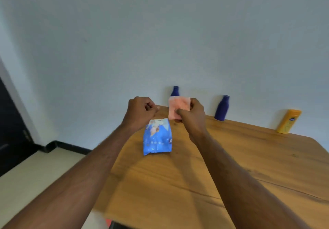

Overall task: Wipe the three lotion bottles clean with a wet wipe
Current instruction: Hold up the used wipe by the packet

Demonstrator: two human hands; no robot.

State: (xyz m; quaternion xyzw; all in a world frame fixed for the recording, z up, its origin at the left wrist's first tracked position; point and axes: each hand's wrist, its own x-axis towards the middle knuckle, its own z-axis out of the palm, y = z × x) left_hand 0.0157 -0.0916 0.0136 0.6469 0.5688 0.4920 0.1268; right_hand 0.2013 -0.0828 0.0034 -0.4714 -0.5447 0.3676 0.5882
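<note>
My right hand (191,115) pinches a pale pink wet wipe (178,107), holding it up above the table. My left hand (141,112) hovers beside it with its fingers curled and nothing in them. Below both hands a blue wet-wipe pack (157,137) lies on the wooden table (231,166). Along the wall stand three lotion bottles: a dark blue bottle (174,91) partly hidden behind the wipe, a second dark blue bottle (222,108) in the middle, and a yellow bottle (289,121) at the right.
The table's left edge runs diagonally from the far corner toward me, with pale floor (35,175) and a black baseboard (67,146) beyond it. A plain white wall (160,32) stands right behind the bottles.
</note>
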